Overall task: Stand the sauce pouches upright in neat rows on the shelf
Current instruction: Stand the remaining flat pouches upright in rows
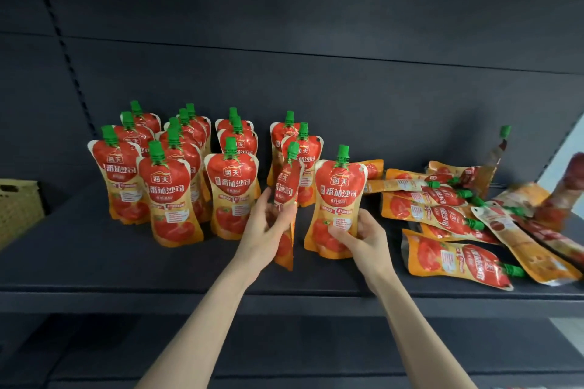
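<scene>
Rightward, toppled pouches [437, 210] heaped; wicker basket [19, 208] far left.

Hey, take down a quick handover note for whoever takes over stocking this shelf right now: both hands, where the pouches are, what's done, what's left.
The left hand grips the side-turned pouch by its lower half, spout up, not yet squared with a row.
The right hand grips the front-facing pouch low down, upright, just right of the rows.
Done: the standing pouches fill rows on the left part of the shelf.
Left: place the two held pouches, then stand up the pile of flat pouches on the right.
</scene>
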`<state>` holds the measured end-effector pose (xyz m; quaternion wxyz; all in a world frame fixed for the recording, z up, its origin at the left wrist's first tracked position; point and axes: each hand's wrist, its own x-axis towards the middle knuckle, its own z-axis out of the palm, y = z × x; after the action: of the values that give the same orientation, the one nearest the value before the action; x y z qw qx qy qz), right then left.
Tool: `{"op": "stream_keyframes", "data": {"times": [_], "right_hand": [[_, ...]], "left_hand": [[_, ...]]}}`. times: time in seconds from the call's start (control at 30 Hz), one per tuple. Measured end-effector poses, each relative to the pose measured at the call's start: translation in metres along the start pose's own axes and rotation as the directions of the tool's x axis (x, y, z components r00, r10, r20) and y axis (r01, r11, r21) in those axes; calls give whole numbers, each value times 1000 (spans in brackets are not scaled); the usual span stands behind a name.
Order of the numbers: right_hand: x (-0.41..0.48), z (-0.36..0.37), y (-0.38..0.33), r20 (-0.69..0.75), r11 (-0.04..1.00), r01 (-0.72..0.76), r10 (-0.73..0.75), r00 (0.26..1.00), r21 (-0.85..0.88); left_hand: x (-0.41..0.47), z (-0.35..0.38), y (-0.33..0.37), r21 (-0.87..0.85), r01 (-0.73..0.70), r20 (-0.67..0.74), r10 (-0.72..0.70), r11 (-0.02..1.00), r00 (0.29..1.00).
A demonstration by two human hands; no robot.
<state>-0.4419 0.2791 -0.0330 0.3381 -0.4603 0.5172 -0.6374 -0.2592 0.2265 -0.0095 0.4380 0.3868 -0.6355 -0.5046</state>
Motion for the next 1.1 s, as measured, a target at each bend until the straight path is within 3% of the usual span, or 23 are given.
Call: {"op": "stream_keyframes", "data": {"times": [0.27,0.47,0.87,1.1], "right_hand": [[12,-9,2,30,997,41,-40,999,-61],[11,-14,12,56,984,53,-44,997,-170],[41,-7,23,-28,932,32,-46,999,-362],[55,-9,29,-8,914,7,-11,1000,-406]], "left_hand": [[8,22,-9,236,-143,-244,201,961,949],[6,22,-22,283,-105,-223,172,953,959],[21,26,-29,363,-104,-301,222,926,927],[29,31,-31,381,-91,-308,219,920,926]]}}
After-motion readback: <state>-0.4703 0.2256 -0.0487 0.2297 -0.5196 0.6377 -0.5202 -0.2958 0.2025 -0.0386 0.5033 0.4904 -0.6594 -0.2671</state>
